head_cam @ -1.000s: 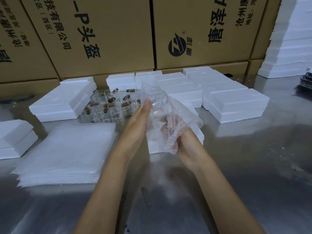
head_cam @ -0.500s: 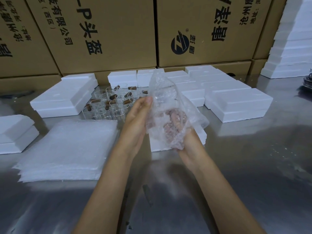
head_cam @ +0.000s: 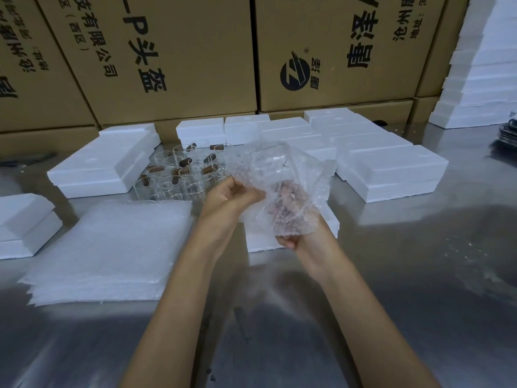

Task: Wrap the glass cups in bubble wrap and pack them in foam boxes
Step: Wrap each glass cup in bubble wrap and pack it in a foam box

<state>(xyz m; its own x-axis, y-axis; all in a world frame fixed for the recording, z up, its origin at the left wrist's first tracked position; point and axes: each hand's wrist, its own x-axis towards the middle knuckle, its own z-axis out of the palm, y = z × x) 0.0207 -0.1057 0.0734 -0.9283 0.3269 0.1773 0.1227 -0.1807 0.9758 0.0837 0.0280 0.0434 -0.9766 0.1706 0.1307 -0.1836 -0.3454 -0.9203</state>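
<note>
Since a second ago, left hand [head_cam: 229, 196] goes from flat and open against the side of the bundle to curled, fingers folded onto the near edge of the bubble wrap [head_cam: 282, 189]. Top flap of the sheet, raised half a second back, now lies lower over the glass cup [head_cam: 272, 161].

Right hand [head_cam: 300, 233] cups the bundle from below, fingers inside or behind the wrap; they show only as a pink blur through the film, so exact finger placement cannot be told. Both hands closed on the same wrapped cup, held above the steel table [head_cam: 391, 275].

Reading: the wrap is being closed round the cup, left hand tucking the loose edge. Not yet sealed; film still bulges loose on the right side.

Open foam box [head_cam: 334, 224] sits directly under and behind the bundle, mostly hidden. I judge it the destination.

Unwrapped glass cups [head_cam: 181, 175] with brown handles wait beyond the left hand. Stack of bubble wrap sheets [head_cam: 112, 247] lies at left. Closed foam boxes [head_cam: 391, 175] stand behind.
</note>
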